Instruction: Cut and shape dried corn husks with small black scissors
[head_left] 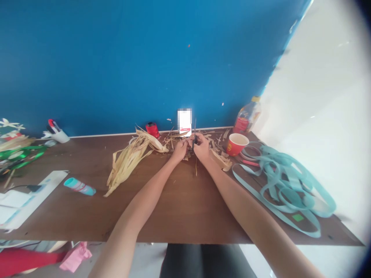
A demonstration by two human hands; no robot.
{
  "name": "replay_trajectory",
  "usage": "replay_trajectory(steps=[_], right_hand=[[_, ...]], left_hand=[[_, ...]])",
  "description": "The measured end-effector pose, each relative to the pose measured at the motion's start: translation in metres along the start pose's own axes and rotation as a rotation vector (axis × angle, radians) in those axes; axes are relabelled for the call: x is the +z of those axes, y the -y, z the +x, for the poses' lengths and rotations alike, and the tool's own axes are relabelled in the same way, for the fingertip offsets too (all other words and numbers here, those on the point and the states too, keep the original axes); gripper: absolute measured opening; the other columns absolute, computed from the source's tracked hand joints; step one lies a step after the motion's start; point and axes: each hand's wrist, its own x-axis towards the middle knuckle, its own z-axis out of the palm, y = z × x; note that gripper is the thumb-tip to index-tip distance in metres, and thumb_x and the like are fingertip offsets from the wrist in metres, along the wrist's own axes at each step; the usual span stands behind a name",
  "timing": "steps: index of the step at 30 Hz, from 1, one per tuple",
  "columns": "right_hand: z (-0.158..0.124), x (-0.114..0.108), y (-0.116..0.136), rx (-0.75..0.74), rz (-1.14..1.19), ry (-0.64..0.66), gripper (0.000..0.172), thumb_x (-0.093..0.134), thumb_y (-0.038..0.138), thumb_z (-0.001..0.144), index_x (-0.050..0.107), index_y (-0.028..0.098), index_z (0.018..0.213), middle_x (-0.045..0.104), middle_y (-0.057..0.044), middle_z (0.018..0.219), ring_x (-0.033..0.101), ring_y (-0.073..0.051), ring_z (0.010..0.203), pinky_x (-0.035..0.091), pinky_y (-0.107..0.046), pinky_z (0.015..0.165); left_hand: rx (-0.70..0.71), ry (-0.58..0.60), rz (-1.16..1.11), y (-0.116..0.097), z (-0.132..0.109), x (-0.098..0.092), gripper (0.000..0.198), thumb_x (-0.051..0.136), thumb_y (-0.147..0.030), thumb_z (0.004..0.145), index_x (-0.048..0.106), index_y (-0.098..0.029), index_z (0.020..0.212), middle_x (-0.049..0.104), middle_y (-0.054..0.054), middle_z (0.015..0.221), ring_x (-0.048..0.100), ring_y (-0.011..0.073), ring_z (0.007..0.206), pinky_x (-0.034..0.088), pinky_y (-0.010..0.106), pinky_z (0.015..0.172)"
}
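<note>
while both forearms extend forward over the desk [179, 216], the left hand [180, 150] and the right hand [201, 148] meet near its far edge, in front of the blue wall [130, 58]. the operation in hand is close handwork at this point: the fingers [188, 143] of both hands curl inward and nearly touch, closed around a small item that they largely hide. a slender dark tool [195, 135], possibly a pair of scissors, stands upright between the hands, nearer the right one. from this view it cannot be determined which hand has hold of it, or what each hand grips.

pale dried leaf material is distributed as follows: a long bundle of strips [129, 166] lies on the desk just left of the hands, and loose scraps [216, 150] are scattered beneath the hands and to their right.

surrounding items: a red paper cup [237, 144] stands right of the scraps, with a plastic bottle [247, 116] behind it against the wall. a looped teal ribbon [285, 185] occupies the right end of the desk. a red object [152, 129] sits at the back edge, beyond the bundle. toward the left end lie a teal tube [79, 186] and a green ribbon [20, 156].
</note>
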Motion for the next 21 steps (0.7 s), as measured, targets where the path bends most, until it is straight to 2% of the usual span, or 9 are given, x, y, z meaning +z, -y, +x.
replay_trajectory(steps=[5,10,15,21], right_hand=[[-0.0010,-0.0001,0.0021,0.014,0.038,0.040,0.039,0.071,0.027,0.068,0.064,0.020,0.105,0.073,-0.005,0.086,0.069,-0.021,0.082,0.056,-0.036,0.077],[-0.0007,-0.0001,0.0009,0.051,0.076,0.055,0.037,0.072,0.030,0.067,0.064,0.020,0.101,0.073,-0.005,0.084,0.070,-0.021,0.079,0.057,-0.035,0.073],[0.0008,-0.0001,0.0006,0.070,0.118,0.015,0.035,0.071,0.032,0.068,0.062,0.019,0.099,0.073,-0.005,0.084,0.069,-0.019,0.075,0.057,-0.032,0.069],[0.0012,0.0004,-0.0026,0.061,0.130,0.027,0.034,0.072,0.032,0.068,0.061,0.019,0.097,0.073,-0.005,0.084,0.069,-0.019,0.075,0.057,-0.031,0.065]], left_hand=[[0.027,-0.017,0.021,-0.0015,-0.0011,-0.0013,0.026,0.041,-0.032,0.092,0.060,-0.015,0.091,0.042,-0.006,0.049,0.035,0.0080,0.042,0.029,0.021,0.047],[0.028,-0.018,0.005,0.0003,0.0000,-0.0019,0.028,0.043,-0.036,0.092,0.060,-0.014,0.088,0.041,-0.006,0.048,0.036,0.0085,0.041,0.029,0.021,0.047],[-0.012,-0.026,0.006,0.0020,0.0001,-0.0022,0.031,0.045,-0.040,0.091,0.054,-0.016,0.074,0.043,-0.005,0.047,0.037,0.0081,0.040,0.028,0.021,0.044],[0.004,-0.064,0.015,-0.0004,-0.0025,-0.0025,0.031,0.048,-0.038,0.090,0.052,-0.016,0.068,0.043,-0.005,0.045,0.038,0.0077,0.038,0.028,0.021,0.043]])
